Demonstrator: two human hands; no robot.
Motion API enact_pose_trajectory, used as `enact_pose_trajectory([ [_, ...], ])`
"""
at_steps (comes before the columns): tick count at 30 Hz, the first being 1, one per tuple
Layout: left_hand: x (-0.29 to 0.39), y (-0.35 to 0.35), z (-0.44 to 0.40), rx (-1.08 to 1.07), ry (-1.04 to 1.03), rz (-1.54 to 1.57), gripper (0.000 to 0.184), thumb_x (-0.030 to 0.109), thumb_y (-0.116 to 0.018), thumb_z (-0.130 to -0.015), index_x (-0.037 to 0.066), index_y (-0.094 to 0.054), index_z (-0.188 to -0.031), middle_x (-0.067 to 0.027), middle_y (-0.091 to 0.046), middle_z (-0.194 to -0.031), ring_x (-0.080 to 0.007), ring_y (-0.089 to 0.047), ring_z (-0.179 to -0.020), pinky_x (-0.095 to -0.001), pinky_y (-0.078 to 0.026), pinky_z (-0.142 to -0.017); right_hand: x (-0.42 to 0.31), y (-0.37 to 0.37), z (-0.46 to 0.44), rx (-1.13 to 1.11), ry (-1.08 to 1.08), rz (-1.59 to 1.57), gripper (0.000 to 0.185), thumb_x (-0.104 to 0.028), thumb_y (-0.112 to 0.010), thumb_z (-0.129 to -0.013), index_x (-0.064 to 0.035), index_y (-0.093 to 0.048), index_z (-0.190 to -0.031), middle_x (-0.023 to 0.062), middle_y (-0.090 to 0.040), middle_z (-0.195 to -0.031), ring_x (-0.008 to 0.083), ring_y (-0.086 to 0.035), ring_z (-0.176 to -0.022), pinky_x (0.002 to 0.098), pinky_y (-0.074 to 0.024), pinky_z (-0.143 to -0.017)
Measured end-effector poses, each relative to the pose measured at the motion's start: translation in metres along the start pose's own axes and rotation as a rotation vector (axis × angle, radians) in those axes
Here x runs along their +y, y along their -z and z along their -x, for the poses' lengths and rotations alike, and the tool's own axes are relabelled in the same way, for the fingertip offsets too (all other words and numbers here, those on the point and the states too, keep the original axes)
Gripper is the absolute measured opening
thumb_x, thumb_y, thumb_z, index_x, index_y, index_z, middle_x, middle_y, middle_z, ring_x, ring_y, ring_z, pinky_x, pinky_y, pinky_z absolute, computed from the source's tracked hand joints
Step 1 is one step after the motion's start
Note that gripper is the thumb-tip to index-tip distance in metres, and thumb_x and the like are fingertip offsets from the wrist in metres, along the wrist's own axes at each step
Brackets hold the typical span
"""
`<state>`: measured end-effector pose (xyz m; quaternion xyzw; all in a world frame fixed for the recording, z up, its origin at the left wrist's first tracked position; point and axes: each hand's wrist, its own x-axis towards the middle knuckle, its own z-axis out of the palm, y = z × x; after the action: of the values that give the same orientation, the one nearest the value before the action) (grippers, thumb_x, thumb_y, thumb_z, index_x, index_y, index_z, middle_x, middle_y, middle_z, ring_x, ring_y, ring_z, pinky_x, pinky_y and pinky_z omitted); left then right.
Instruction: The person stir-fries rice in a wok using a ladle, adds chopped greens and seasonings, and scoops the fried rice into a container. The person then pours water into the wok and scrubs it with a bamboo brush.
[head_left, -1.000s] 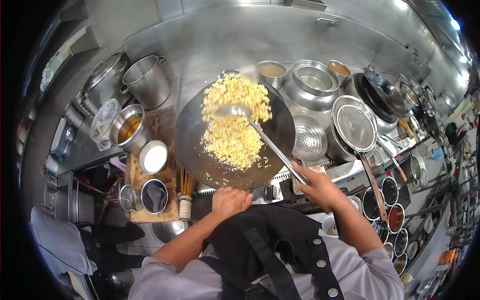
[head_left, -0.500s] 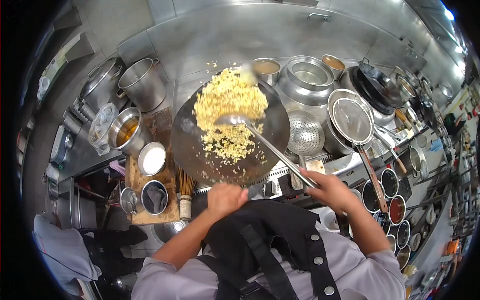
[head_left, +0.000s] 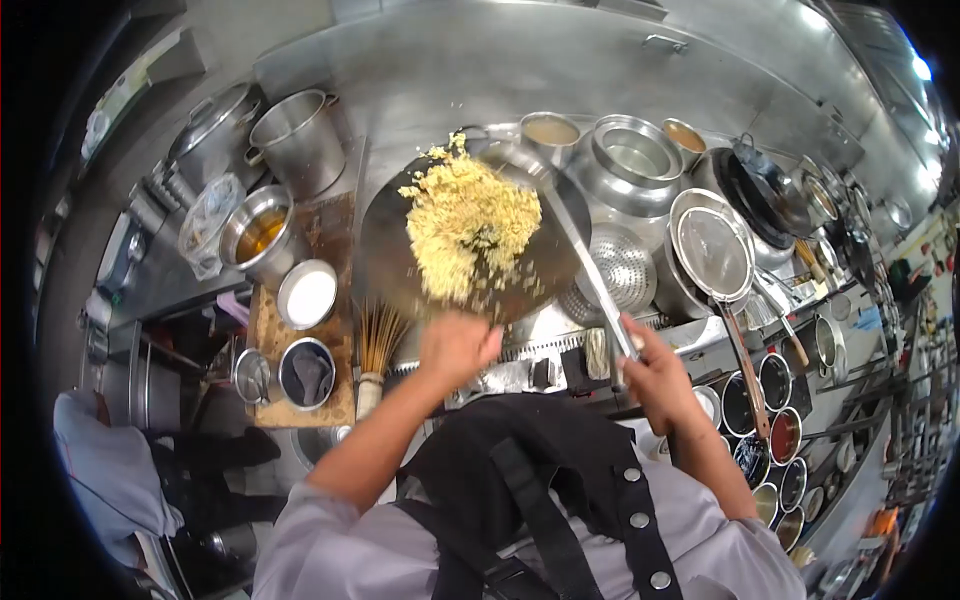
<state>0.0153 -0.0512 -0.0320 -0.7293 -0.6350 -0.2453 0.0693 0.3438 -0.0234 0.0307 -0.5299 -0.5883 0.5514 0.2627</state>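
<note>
Yellow fried rice [head_left: 470, 215] with egg fills the middle of a dark wok [head_left: 385, 250], some grains blurred or in the air near the far rim. My left hand [head_left: 458, 350] is closed in a fist at the wok's near edge; the part it grips is hidden under the fingers. In my right hand [head_left: 655, 372] is the end of a long-handled metal ladle [head_left: 590, 262]. Its handle slants up and left over the wok's right side. The ladle's bowl is smeared by motion near the far right rim, beside the rice.
Left of the wok stand a pot of amber liquid [head_left: 262, 232], a bowl of white contents [head_left: 308, 294] and a bamboo brush [head_left: 378, 345]. A perforated skimmer [head_left: 622, 270], mesh strainer [head_left: 713, 252] and several seasoning pots [head_left: 786, 432] lie right. Another person [head_left: 105, 460] stands lower left.
My left hand and the wok's near edge have moved away from my body. The ladle's bowl has gone from the middle of the rice to the far right. The rice has shifted and spread nearer.
</note>
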Motion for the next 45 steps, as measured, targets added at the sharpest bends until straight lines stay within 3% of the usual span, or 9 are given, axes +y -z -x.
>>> enact_pose_trajectory([
  [5,-0.045,-0.050,-0.069,0.088,0.035,0.179,0.032,0.034,-0.068,-0.090,0.007,-0.064,-0.075,-0.0114,-0.067,-0.082,-0.0330,-0.064,-0.085,-0.0483,-0.049,-0.080,0.030,-0.064,-0.101,0.151,0.213,0.102,0.063,-0.009,-0.061,-0.097,-0.0109,-0.034,-0.154,0.0107,-0.061,-0.079,0.0144,-0.058,-0.057,0.0336,-0.0493,-0.050],
  [7,-0.049,-0.051,-0.063,0.013,0.052,0.172,0.029,0.034,-0.070,-0.090,0.006,-0.067,-0.084,-0.0125,-0.068,-0.092,-0.0333,-0.064,-0.095,-0.0480,-0.048,-0.088,-0.008,-0.094,-0.104,-0.046,-0.034,-0.149,0.061,-0.006,-0.059,-0.097,-0.0097,-0.033,-0.152,0.0067,-0.057,-0.075,0.0143,-0.054,-0.053,0.0329,-0.0476,-0.046],
  [11,-0.052,-0.026,0.003,0.304,0.032,0.224,0.047,0.026,-0.078,-0.085,0.006,-0.066,-0.125,-0.0196,-0.057,-0.130,-0.0394,-0.052,-0.125,-0.0511,-0.041,-0.108,-0.046,-0.097,-0.091,-0.231,0.002,-0.187,0.063,-0.007,-0.060,-0.098,-0.0098,-0.033,-0.155,0.0051,-0.057,-0.073,0.0137,-0.054,-0.054,0.0321,-0.0485,-0.048],
  [20,-0.254,-0.004,0.225,0.269,0.908,-0.197,0.077,0.023,-0.084,-0.078,0.005,-0.049,-0.144,-0.0284,-0.054,-0.133,-0.0471,-0.050,-0.126,-0.0541,-0.038,-0.110,-0.042,-0.074,-0.075,-0.374,-0.094,-0.527,0.061,-0.011,-0.058,-0.100,-0.0173,-0.032,-0.156,0.0036,-0.054,-0.072,0.0124,-0.050,-0.052,0.0290,-0.0431,-0.045],
  [24,-0.259,-0.007,0.212,0.037,1.256,-0.105,0.099,0.027,-0.086,-0.075,0.009,-0.032,-0.156,-0.0339,-0.051,-0.136,-0.0514,-0.051,-0.126,-0.0529,-0.041,-0.110,-0.025,-0.110,-0.118,-0.263,-0.011,0.013,0.062,-0.012,-0.061,-0.099,-0.0155,-0.035,-0.155,0.0034,-0.055,-0.072,0.0133,-0.052,-0.054,0.0318,-0.0455,-0.048],
  [30,-0.294,-0.002,0.223,0.001,1.154,0.228,0.102,0.024,-0.088,-0.071,0.008,-0.032,-0.155,-0.0401,-0.054,-0.135,-0.0511,-0.059,-0.122,-0.0497,-0.047,-0.106,-0.045,-0.077,-0.081,-0.492,-0.177,-0.575,0.060,-0.010,-0.059,-0.099,-0.0117,-0.036,-0.154,0.0036,-0.055,-0.070,0.0140,-0.053,-0.053,0.0336,-0.0454,-0.047],
  [36,-0.302,0.000,0.227,0.163,1.273,0.591,0.096,0.011,-0.085,-0.073,0.006,-0.033,-0.153,-0.0273,-0.059,-0.134,-0.0381,-0.063,-0.118,-0.0430,-0.051,-0.100,-0.038,-0.112,-0.113,-0.161,0.116,0.111,0.055,-0.013,-0.059,-0.099,-0.0122,-0.041,-0.151,0.0033,-0.054,-0.069,0.0142,-0.051,-0.049,0.0316,-0.0440,-0.045],
  [41,-0.293,0.006,0.223,0.266,1.292,0.808,0.080,0.001,-0.079,-0.075,0.003,-0.040,-0.145,-0.0195,-0.061,-0.128,-0.0300,-0.067,-0.106,-0.0394,-0.056,-0.090,-0.033,-0.042,-0.062,-0.540,-0.287,-0.750,0.053,-0.013,-0.059,-0.100,-0.0136,-0.043,-0.150,0.0022,-0.054,-0.071,0.0116,-0.048,-0.048,0.0273,-0.0406,-0.043],
  [45,-0.273,0.040,0.221,0.476,1.134,1.228,0.056,0.004,-0.076,-0.082,0.005,-0.054,-0.133,-0.0143,-0.063,-0.123,-0.0267,-0.066,-0.107,-0.0412,-0.055,-0.098,-0.013,-0.071,-0.114,-0.282,-0.055,-0.135,0.051,-0.013,-0.059,-0.100,-0.0105,-0.043,-0.149,0.0019,-0.055,-0.071,0.0118,-0.051,-0.049,0.0285,-0.0428,-0.043],
])
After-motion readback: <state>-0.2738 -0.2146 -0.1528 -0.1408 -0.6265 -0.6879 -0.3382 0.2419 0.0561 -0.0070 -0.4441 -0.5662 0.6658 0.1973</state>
